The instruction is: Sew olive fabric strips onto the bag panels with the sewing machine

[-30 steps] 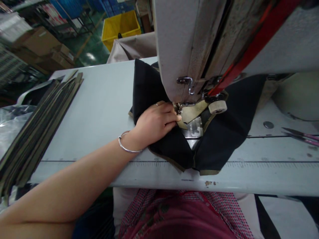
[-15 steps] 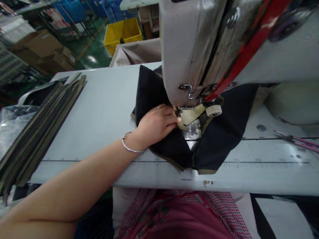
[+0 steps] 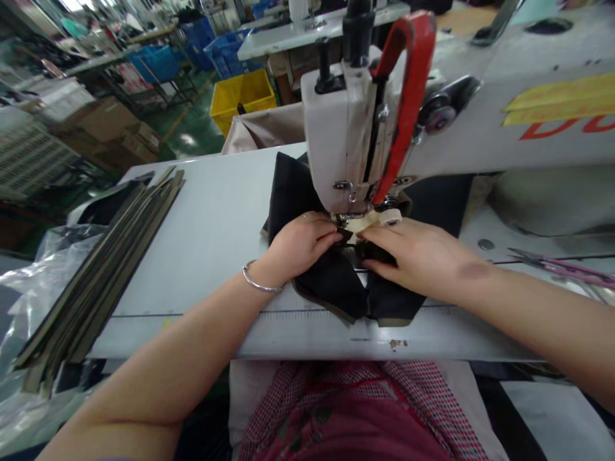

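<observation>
A black fabric piece (image 3: 331, 285) with khaki edging lies folded around the sewing machine's needle area. My left hand (image 3: 305, 243), with a silver bangle at its wrist, is closed on the fabric just left of the presser foot (image 3: 342, 222), thumb and fingertips together. From the right, my right hand (image 3: 423, 256) grips the fabric beside the needle, with a dark fold between its thumb and fingers. A pale khaki piece (image 3: 360, 223) shows under the machine head (image 3: 331, 147), between my two hands. The fingertips partly cover the stitching spot.
Several long dark and khaki strips (image 3: 110, 269) lie at the left end of the white table (image 3: 216, 218), beside clear plastic (image 3: 33, 294). Pink-handled scissors (image 3: 567, 266) rest at the right. Behind the table stands a yellow crate (image 3: 245, 96).
My right hand has come into view from the right and taken hold of the fabric. My left hand stays on it. The view has tilted up, showing more of the machine.
</observation>
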A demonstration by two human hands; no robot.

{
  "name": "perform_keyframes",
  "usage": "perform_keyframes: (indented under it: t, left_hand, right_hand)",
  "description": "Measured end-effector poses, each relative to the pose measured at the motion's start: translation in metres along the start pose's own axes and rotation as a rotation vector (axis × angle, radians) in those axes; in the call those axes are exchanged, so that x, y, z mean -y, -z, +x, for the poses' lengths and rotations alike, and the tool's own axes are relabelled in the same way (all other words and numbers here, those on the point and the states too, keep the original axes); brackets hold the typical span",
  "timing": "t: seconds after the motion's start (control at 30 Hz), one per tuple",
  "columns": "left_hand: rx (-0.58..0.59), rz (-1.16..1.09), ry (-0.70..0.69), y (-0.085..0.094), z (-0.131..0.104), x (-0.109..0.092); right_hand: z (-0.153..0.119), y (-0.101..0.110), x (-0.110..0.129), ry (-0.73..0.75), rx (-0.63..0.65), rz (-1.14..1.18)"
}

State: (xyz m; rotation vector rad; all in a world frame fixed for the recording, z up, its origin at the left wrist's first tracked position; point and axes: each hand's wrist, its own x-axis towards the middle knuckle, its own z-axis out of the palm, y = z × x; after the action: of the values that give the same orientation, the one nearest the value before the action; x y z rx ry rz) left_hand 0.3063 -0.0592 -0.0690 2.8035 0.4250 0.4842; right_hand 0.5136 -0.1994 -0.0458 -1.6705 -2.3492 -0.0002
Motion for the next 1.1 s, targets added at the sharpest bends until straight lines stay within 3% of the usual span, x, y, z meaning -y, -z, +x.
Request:
perform_keyframes:
  t: [0.17, 0.37, 0.67, 0.73, 0.93, 1.0, 1.1]
  left_hand:
    - [0.172, 0.062, -0.048, 0.017, -0.004, -0.004]
    - [0.289, 0.297, -0.106, 0.027, -0.005, -0.01]
    - [0.359, 0.535, -0.416, 0.027, 0.001, -0.007]
    - [0.33, 0.483, -0.399, 0.026, 0.004, -0.002]
    - [0.14, 0.14, -0.121, 0.022, 0.006, 0.014]
    - [0.158, 0.123, -0.122, 0.025, 0.007, 0.015]
    - [0.241, 0.207, -0.231, 0.037, 0.014, 0.017]
  right_hand:
    - [0.032, -0.035, 0.004, 0.008, -0.024, -0.028]
    - [0.023, -0.034, 0.006, 0.017, -0.054, -0.108]
    - [0.024, -0.036, 0.007, 0.047, -0.046, -0.134]
    - [0.024, -0.037, 0.008, 0.053, -0.044, -0.132]
    - [0.031, -0.043, 0.014, 0.03, -0.084, -0.181]
    - [0.035, -0.045, 0.017, 0.052, -0.071, -0.228]
    - [0.041, -0.045, 0.024, 0.103, -0.023, -0.28]
